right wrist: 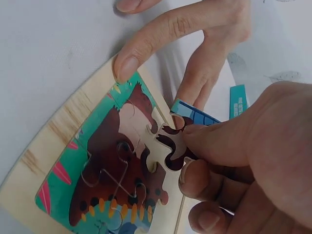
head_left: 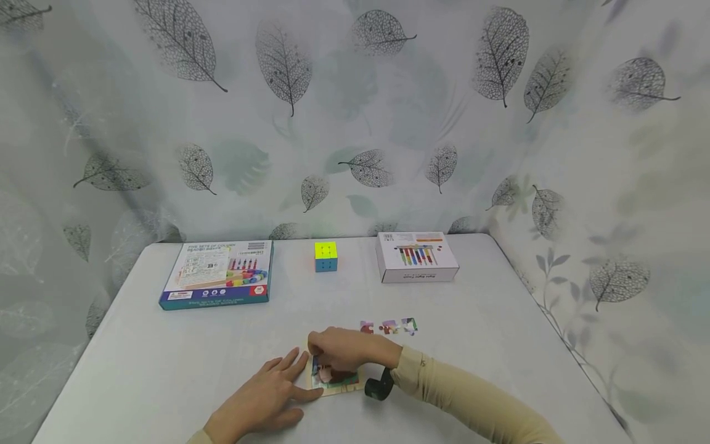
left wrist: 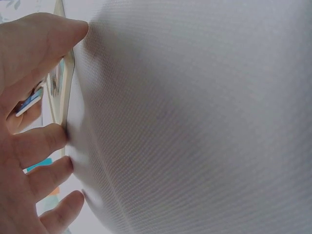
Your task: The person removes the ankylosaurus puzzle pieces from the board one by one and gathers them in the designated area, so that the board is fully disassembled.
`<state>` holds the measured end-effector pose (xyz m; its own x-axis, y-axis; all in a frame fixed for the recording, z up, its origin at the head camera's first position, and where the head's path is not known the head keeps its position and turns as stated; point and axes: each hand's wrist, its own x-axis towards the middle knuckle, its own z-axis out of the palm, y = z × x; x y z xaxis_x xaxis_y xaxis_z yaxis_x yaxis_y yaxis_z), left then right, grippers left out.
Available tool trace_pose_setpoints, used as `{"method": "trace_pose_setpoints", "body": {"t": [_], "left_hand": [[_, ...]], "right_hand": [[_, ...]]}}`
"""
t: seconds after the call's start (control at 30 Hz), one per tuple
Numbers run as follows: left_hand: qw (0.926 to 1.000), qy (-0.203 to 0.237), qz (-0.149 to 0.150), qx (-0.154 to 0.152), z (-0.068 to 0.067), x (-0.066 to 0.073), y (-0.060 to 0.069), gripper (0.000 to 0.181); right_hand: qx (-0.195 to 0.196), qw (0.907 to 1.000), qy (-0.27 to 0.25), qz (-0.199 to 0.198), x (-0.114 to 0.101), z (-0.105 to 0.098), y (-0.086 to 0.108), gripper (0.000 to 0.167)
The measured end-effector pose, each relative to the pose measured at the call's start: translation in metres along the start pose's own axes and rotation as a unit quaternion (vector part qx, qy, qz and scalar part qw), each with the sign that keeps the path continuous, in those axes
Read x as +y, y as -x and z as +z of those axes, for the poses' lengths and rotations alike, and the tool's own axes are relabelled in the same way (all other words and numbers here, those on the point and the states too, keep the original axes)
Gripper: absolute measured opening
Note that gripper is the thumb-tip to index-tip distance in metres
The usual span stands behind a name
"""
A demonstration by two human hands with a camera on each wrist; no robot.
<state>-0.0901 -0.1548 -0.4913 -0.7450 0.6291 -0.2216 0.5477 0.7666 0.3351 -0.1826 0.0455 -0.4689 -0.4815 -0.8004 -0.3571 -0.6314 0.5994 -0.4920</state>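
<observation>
A wooden jigsaw puzzle board [right wrist: 51,129] lies on the white table, part of its animal picture filled with fitted pieces and bare wood showing beside them. My right hand [head_left: 346,347] pinches a puzzle piece [right wrist: 171,142] between thumb and fingers, tilted over the bare part in the right wrist view. My left hand [head_left: 263,394] lies left of the board with fingers spread, thumb and index fingertip touching its wooden border. In the left wrist view, the left thumb [left wrist: 53,36] is by the board's edge. Three loose puzzle pieces [head_left: 389,327] lie beyond the right forearm.
At the back left lies a flat bead-toy box [head_left: 216,274]. A yellow-topped cube puzzle [head_left: 326,256] stands at the back middle, with a white box [head_left: 417,258] to its right. A leaf-patterned curtain [head_left: 344,123] hangs behind the table. A dark wrist device [head_left: 379,386] hangs below my right wrist.
</observation>
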Motion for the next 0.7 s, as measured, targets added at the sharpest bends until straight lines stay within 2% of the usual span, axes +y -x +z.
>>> {"method": "trace_pose_setpoints", "body": {"t": [0.37,0.7], "left_hand": [[1.0000,-0.009,-0.001,-0.002,0.001,-0.001,0.000,0.042],[0.9999,-0.011,-0.001,0.013,0.002,0.001,0.002,0.042]], "right_hand": [[0.020,0.9997,0.015,-0.002,0.009,-0.002,0.005,0.015],[0.066,0.9975,0.004,-0.023,0.030,-0.006,0.026,0.013]]}}
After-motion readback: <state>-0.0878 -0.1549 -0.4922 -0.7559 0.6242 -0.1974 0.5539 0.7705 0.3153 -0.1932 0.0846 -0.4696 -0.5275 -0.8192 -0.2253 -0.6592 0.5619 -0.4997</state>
